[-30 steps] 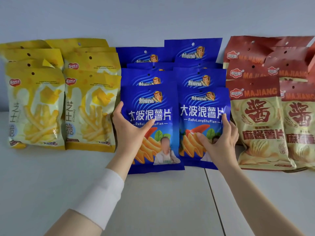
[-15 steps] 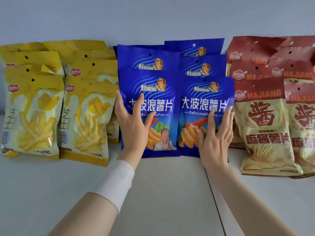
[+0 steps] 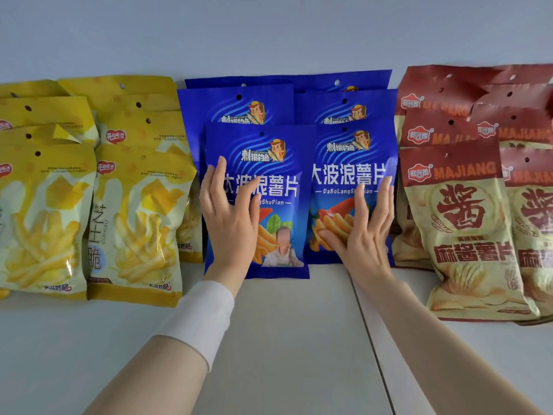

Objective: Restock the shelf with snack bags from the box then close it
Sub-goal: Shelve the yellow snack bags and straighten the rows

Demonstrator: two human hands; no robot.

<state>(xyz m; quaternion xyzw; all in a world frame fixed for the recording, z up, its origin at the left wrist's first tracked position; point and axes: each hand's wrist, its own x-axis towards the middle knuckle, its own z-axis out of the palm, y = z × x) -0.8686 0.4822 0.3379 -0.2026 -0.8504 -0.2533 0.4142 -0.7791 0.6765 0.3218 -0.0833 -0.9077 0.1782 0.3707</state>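
Note:
Several blue snack bags stand in two rows against the wall at the centre of the white shelf (image 3: pixel 293 339). My left hand (image 3: pixel 230 217) lies flat with straight fingers on the front left blue bag (image 3: pixel 278 163). Spread fingers of my right hand (image 3: pixel 363 232) press the front right blue bag (image 3: pixel 347 163). Yellow snack bags (image 3: pixel 137 211) fill the left side, red and cream bags (image 3: pixel 460 223) the right. No box shows in this view.
A pale wall (image 3: pixel 269 34) rises behind the bags. A thin seam (image 3: pixel 374 348) runs front to back across the shelf surface below my right hand. A white cuff (image 3: pixel 200 316) covers my left wrist.
Both hands let go of the front blue bags' edges and now lie flat on their faces. The blue bags were pushed back toward the wall and stand more upright.

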